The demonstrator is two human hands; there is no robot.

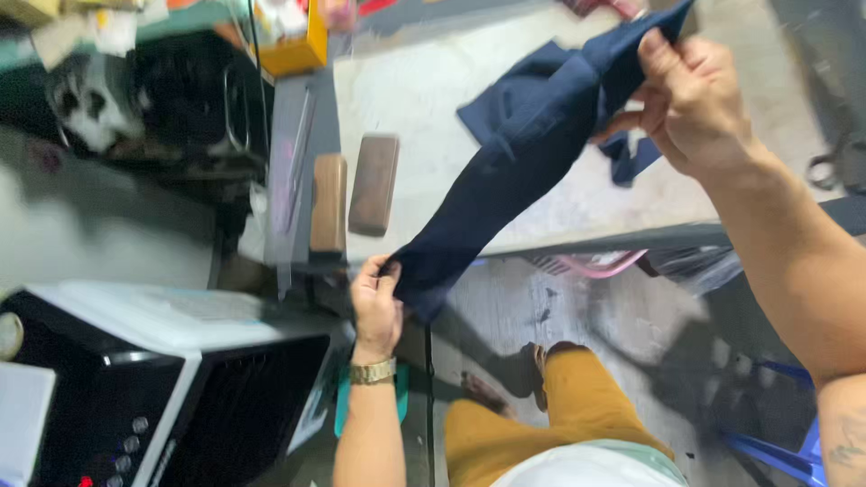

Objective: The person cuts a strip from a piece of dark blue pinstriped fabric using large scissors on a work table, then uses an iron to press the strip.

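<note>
A: Start at the bottom of the frame. What has the left hand (376, 302) got?

B: Its grip is pinched tight on the lower end of the navy cloth (514, 171), at lower centre, just off the near edge of the desk (406, 90). The right hand (690, 99), upper right, grips the other end, so the cloth runs taut on a slant across the desk edge.

A: What could go wrong?

B: I'd judge the lower pinch is the weak point: only fingertips hold it, and a tug from the upper hand could pull the end loose and drop it to the floor (577, 316). The folded bulk in the middle might also drag against the two brown blocks (354, 189) lying just beside it, left of centre.

A: Anything on the floor to catch on?

B: A pink basket (595, 264) sits under the desk edge, mid-right; too little of it shows to tell its contents.

A: And further back?

B: A yellow box (298, 45) at the top, left of centre, holds blurred small items I can't make out.
</note>
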